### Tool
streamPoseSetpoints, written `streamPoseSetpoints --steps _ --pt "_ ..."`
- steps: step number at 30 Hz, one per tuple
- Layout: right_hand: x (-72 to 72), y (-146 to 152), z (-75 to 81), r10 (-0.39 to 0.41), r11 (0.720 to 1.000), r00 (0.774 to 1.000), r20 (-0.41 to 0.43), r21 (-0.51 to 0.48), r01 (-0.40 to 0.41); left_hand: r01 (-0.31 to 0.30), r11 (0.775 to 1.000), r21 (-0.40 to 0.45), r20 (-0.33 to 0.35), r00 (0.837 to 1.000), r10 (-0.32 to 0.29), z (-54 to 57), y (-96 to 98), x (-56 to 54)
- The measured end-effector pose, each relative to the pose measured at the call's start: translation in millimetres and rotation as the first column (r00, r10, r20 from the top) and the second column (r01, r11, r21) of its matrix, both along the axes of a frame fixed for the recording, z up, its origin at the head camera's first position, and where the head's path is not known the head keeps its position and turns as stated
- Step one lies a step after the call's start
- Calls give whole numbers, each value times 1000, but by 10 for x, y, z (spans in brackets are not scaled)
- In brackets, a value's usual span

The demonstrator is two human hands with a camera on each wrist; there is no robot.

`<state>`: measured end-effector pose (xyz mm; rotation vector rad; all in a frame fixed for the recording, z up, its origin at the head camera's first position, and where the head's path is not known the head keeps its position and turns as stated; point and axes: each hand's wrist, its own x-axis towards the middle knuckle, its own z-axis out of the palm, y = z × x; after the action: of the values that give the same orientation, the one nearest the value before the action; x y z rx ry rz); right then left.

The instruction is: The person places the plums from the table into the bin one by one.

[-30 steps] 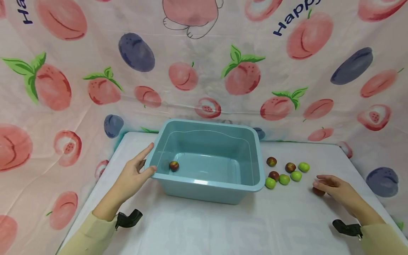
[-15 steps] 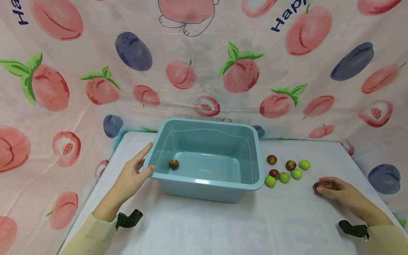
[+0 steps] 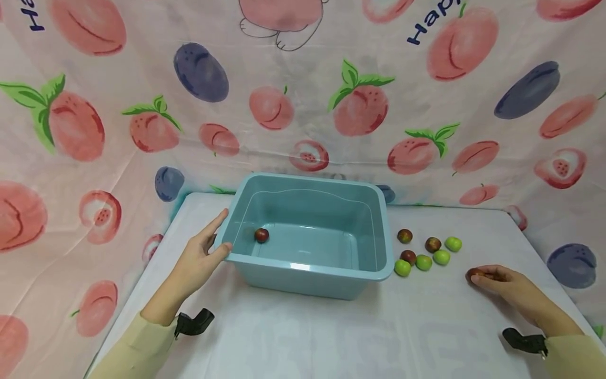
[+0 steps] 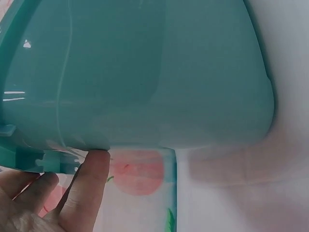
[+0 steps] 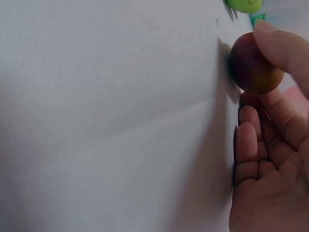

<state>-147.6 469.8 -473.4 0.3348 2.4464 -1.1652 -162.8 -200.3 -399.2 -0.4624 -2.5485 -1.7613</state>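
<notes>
A light blue plastic basin stands on the white-covered table, with one dark red plum on its floor at left. My left hand holds the basin's left rim near the front corner, thumb over the rim; from the left wrist view, fingers touch the outer side below it. At right, my right hand pinches another dark red plum between thumb and fingers, low over the table. Whether that plum touches the cloth I cannot tell.
Between basin and right hand lie several plums: dark ones and green ones, some close together. A fruit-printed cloth hangs behind the table. Black wrist cameras sit at both cuffs.
My right hand has taken hold of the dark red plum, which was under its fingers a second ago. The plum inside the basin has rolled slightly back. My left hand stays on the rim.
</notes>
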Motion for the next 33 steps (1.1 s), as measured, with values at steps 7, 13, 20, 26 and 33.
streamPoseSetpoints --steps 7,13,20,26,33 --pt "-30 32 217 60 996 998 -16 61 -59 15 1000 7 -15 1000 -15 15 64 -36" --pt "-63 -130 483 129 991 970 -207 62 -118 8 1000 2 -16 1000 -8 33 75 -11" --pt "-184 -475 895 168 986 945 -279 67 -156 7 1000 -10 -8 1000 -7 25 34 7" --pt "-310 -875 1241 199 980 936 -291 43 -195 -17 999 -42 -24 1000 16 13 -2 11" --pt "-399 -1365 1568 270 963 897 -350 83 -258 -34 997 -62 -74 997 29 42 16 30"
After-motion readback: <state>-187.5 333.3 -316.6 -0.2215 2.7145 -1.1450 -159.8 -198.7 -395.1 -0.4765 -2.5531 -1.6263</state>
